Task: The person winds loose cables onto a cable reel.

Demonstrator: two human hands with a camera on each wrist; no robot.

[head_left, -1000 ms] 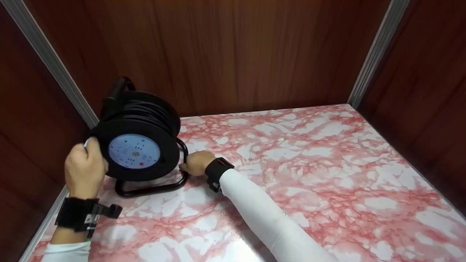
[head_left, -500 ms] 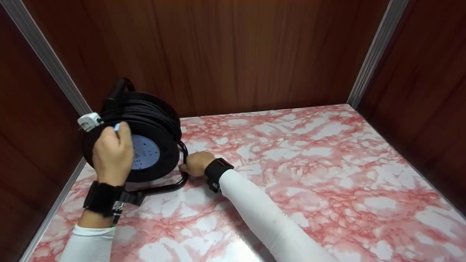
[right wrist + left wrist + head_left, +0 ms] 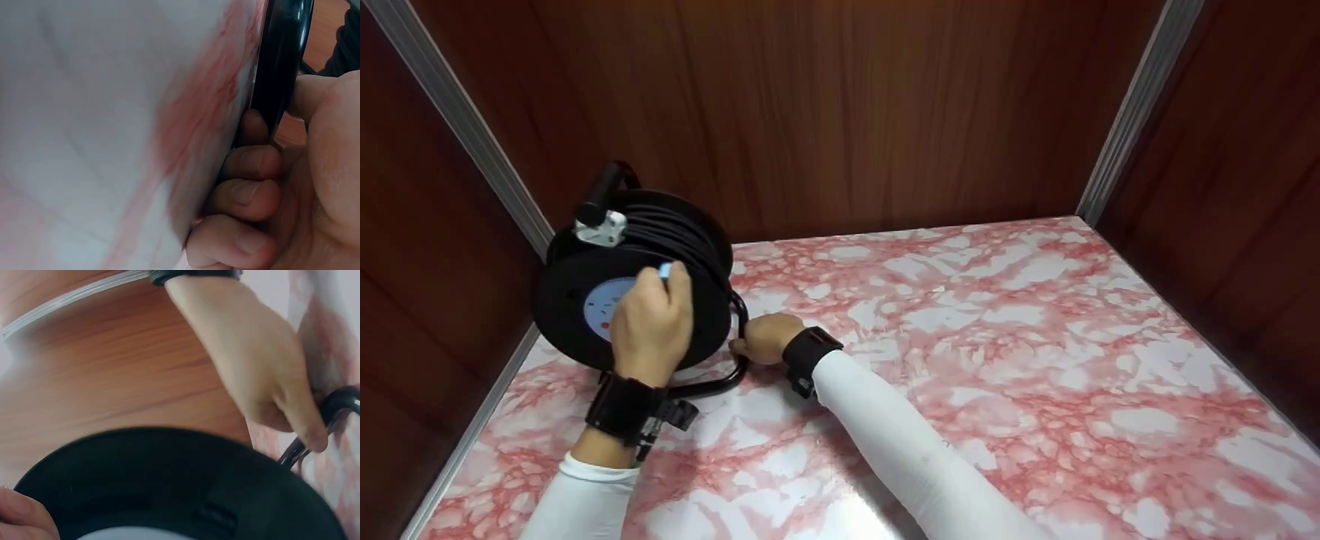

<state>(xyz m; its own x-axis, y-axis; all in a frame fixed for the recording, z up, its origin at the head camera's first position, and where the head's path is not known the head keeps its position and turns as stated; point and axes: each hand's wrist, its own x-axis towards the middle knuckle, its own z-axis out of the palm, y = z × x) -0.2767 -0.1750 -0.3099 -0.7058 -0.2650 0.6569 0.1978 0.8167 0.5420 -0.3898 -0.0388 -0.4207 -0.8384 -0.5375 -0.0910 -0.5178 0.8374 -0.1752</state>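
A black cable reel (image 3: 566,300) stands at the table's left side, with black cable (image 3: 667,225) wound on its drum and a blue socket panel (image 3: 600,306) on its face. My left hand (image 3: 651,322) covers the right part of that panel, fingers curled around a small blue knob (image 3: 665,270) whose end pokes out above the fist. A white plug (image 3: 601,229) sits at the reel's top, below the carrying handle (image 3: 604,191). With my right hand (image 3: 769,337) I grip the side of the tubular black stand (image 3: 712,386); the right wrist view shows fingers curled beside the tube (image 3: 284,50).
Red-and-white marbled table (image 3: 997,360) extends to the right of the reel. Brown wood-look panels (image 3: 840,112) wall in the back and both sides, joined by grey metal corner strips (image 3: 1140,112). The left panel stands close to the reel.
My left hand has swung rightward across the reel's face, gripping the knob, and the reel has turned clockwise. The plug has come round to the top. My right hand stays on the stand.
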